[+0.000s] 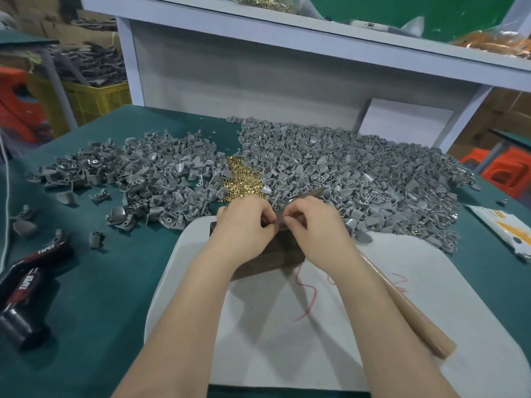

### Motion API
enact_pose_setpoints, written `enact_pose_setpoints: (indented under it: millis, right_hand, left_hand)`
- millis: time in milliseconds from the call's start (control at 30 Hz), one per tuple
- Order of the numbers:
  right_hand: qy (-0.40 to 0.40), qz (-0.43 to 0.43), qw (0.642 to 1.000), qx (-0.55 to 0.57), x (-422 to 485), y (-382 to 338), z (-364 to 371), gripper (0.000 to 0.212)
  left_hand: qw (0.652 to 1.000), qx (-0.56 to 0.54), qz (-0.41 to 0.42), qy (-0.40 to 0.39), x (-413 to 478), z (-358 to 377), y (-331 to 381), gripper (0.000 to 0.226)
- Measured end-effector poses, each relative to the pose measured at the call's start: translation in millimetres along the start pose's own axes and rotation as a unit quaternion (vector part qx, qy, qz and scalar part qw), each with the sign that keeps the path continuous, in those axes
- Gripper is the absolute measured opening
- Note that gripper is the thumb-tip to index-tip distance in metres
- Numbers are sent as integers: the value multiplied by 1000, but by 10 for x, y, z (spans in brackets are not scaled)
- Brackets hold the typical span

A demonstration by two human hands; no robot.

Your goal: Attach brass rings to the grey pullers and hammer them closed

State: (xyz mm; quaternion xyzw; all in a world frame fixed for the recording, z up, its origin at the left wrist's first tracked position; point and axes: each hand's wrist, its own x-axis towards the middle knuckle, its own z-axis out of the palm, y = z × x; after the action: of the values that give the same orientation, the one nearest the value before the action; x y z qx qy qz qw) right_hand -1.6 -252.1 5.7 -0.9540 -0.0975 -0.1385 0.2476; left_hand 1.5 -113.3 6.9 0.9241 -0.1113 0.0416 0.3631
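My left hand (244, 225) and my right hand (313, 222) meet fingertip to fingertip over a dark metal block (267, 259) on a white board (330, 326). Together they pinch a small grey puller (279, 224), mostly hidden by the fingers. Whether a brass ring is between them I cannot tell. A heap of small brass rings (241, 179) lies just beyond my hands. Grey pullers lie in one pile on the left (138, 173) and a bigger pile on the right (359, 173). A wooden hammer handle (408, 308) lies under my right forearm.
The green table (86, 282) carries a black and red tool marked TAPER (28, 282) at the left and a white packet (505, 228) at the right edge. A white shelf unit (258, 67) stands behind. Yellow crates with grey parts (94, 96) sit far left.
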Motion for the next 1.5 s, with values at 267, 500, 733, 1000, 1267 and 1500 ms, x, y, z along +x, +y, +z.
enact_pose_setpoints:
  millis: [267,500,733,1000,1267,1500]
  right_hand:
    - [-25,-40,986,-162,49,-171,-46,12]
    - [-22,-49,973,-225,77,-265,-30,16]
    - [-33,-9,991,-128,45,-170,-53,9]
    - [-16,57,998,-23,19,-79,-13,10]
    - [17,14,994,-111,-26,-159,42,11]
    - [25,100,992,67,-31,132,-152,19]
  left_hand:
    - [1000,16,23,-6,8,1,5,13]
    - [999,28,38,2,22,8,-1,9]
    - [1000,8,26,8,23,23,-11,12]
    - [999,11,34,17,14,19,-4,15]
    - [999,14,36,16,8,16,6,17]
    - [1000,5,9,12,-22,-1,24,17]
